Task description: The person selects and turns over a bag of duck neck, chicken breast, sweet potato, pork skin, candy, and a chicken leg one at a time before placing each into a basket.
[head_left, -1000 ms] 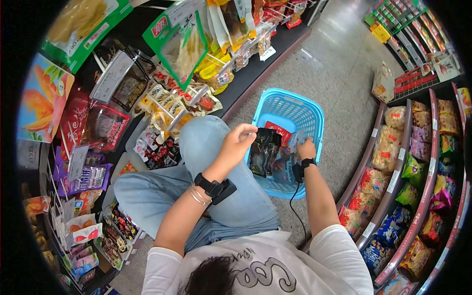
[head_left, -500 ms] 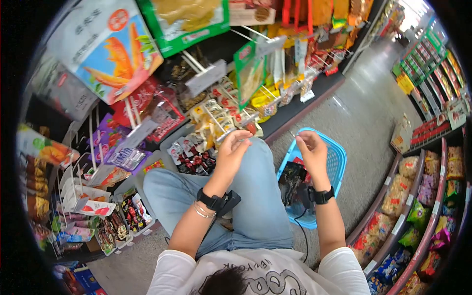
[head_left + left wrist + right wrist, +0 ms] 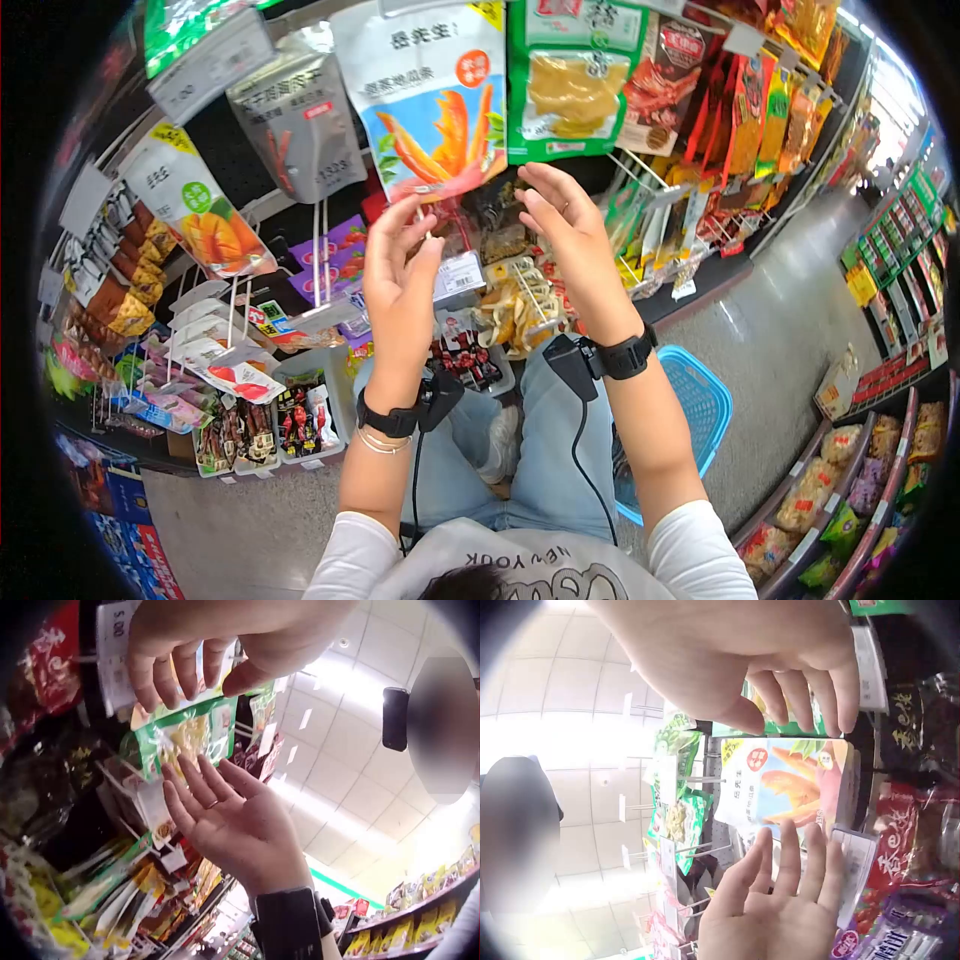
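Observation:
Both hands are raised in front of a snack rack, fingers relaxed and slightly bent, holding nothing. In the head view the left hand (image 3: pixel 400 285) overlaps the lower edge of a hanging bag of sweet potato strips (image 3: pixel 430 100), white and blue with orange strips pictured. The right hand (image 3: pixel 572 250) is below a green snack bag (image 3: pixel 575 95) with a clear window. From the right wrist, the sweet potato bag (image 3: pixel 787 780) shows between the two hands. The left wrist view has the right palm (image 3: pixel 240 832) facing up, below the left hand (image 3: pixel 217 637).
A blue shopping basket (image 3: pixel 700 400) stands on the floor by the right knee. Metal hooks with price tags (image 3: pixel 460 275) stick out below the bags. Trays of small wrapped snacks (image 3: pixel 465 355) sit low on the rack. Another snack shelf (image 3: pixel 800 500) curves along the right.
The right hand has left the basket and risen to the rack; the left hand has risen too. The head view has turned toward the hanging bags. The basket now appears farther right.

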A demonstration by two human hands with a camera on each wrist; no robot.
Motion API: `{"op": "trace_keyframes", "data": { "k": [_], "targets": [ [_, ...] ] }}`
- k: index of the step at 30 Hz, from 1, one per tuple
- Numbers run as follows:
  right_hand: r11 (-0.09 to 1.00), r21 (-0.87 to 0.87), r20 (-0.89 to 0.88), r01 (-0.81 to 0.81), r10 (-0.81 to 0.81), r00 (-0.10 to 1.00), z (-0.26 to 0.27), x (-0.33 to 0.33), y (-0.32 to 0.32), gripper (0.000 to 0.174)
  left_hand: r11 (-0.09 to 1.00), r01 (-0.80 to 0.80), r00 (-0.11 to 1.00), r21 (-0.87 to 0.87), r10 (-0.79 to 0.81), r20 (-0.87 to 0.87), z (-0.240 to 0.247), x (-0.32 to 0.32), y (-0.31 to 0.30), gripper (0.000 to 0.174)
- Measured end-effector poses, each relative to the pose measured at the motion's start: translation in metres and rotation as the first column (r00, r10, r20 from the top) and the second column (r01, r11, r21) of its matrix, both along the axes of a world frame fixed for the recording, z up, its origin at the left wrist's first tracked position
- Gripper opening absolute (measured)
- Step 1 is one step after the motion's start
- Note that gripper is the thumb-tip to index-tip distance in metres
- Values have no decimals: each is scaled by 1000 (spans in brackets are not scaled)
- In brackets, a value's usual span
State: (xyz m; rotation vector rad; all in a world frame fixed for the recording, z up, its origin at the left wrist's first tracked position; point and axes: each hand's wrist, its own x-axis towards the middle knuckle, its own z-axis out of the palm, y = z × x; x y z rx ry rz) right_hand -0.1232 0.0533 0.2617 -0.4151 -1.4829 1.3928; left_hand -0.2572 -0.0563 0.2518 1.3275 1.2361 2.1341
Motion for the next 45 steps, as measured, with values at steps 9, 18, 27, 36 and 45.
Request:
{"op": "trace_keyframes", "data": {
  "k": [9, 18, 27, 36, 45],
  "targets": [
    [977, 122, 13, 176, -179, 984, 11, -59, 36, 58, 969, -245, 969, -42, 244, -22, 34, -32, 25, 58],
    [928, 167, 86, 334, -351, 932, 18, -64, 40, 45, 934, -357, 933, -14, 355, -53, 20, -54, 51, 32],
    [983, 71, -140, 169, -158, 977, 31, -25, 1, 24, 996, -64, 996, 67, 60, 63, 30, -31, 22, 24],
    [997, -14, -207, 74, -75, 975, 39, 13, -48, 25, 996, 82, 979, 39, -88, 185, 42, -5, -18, 21],
    [967, -250, -101, -47, 23, 995, -26, 41, -82, 40, 947, 253, 943, -197, -196, 268, -5, 23, -57, 38]
  ]
}}
